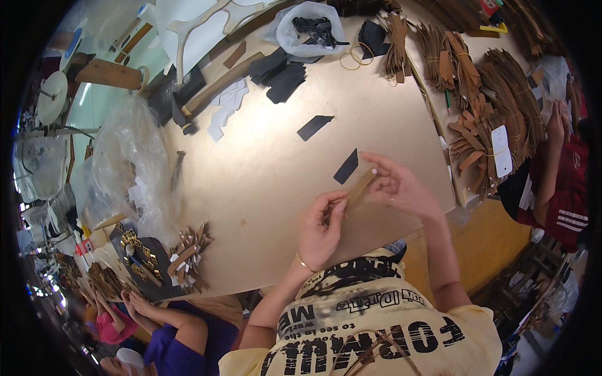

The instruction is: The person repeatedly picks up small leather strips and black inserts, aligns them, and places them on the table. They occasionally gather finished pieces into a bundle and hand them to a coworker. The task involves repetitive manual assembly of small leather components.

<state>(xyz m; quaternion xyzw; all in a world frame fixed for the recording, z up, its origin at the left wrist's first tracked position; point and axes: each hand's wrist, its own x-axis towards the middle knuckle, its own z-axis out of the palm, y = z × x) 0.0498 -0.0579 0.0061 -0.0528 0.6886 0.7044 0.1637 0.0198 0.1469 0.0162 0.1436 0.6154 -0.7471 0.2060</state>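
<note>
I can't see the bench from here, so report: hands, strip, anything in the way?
Left hand gripping brown strip. Right hand at its far end, blurred, contact unclear. Black piece lying on table just beyond; nothing seen blocking hands.

Tan strip (359, 190) (narrow, aslant) between hands (319, 230)
</note>
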